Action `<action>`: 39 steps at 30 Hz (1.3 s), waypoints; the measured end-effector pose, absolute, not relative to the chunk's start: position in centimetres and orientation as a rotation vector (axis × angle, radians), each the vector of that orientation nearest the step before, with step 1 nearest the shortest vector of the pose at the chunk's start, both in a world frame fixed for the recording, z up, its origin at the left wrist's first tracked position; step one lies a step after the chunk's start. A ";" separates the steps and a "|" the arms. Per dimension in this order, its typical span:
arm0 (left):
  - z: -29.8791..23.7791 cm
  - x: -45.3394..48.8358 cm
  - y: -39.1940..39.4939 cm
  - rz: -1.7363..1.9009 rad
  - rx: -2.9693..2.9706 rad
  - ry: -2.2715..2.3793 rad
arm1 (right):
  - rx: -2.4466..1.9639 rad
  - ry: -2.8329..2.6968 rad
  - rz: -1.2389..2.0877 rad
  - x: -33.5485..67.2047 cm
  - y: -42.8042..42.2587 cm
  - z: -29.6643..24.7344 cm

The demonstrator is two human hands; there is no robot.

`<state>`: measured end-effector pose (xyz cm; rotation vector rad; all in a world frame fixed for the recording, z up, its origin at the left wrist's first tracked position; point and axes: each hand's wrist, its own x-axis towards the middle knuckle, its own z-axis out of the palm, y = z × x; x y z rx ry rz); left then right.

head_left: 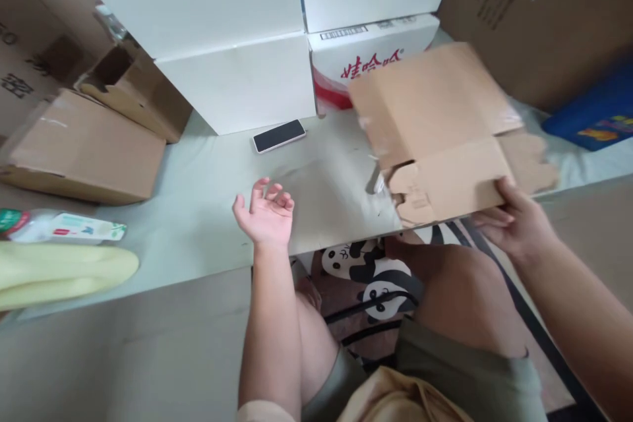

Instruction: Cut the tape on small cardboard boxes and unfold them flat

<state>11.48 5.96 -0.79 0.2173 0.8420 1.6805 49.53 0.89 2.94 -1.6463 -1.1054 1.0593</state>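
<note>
My right hand (pixel 517 221) grips the near edge of an unfolded brown cardboard box (pixel 440 112), thumb on top and fingers beneath. The box is partly opened out, with creased panels and cut flaps, and tilts over the right part of the table (pixel 198 224). My left hand (pixel 267 214) is raised palm up near the table's front edge, fingers loosely curled and apart, holding nothing. A phone-like black-faced slab (pixel 279 136) lies on the table beyond my left hand. Beside the cardboard's left edge is a small blurred object I cannot make out.
White boxes (pixel 237 86) stand at the back, beside a white-and-red printed carton (pixel 331 72). Brown cardboard boxes (pixel 93 151) sit at the left. A bottle (pixel 44 225) and a pale yellow item (pixel 69 270) lie at front left. A blue box (pixel 593 115) stands right.
</note>
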 end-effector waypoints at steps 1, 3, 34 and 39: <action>-0.7 11.6 5.9 1.674 0.218 0.828 | -1.656 -0.993 0.934 51.0 0.5 3.4; -0.5 11.8 5.7 1.673 0.215 0.807 | -1.635 -0.849 0.722 53.8 1.1 4.5; 0.4 1.9 1.4 1.958 0.053 0.508 | -0.927 -2.583 0.716 6.0 18.9 6.2; 0.3 1.0 1.9 1.960 0.073 0.543 | -0.520 -2.654 0.650 -6.9 16.8 10.2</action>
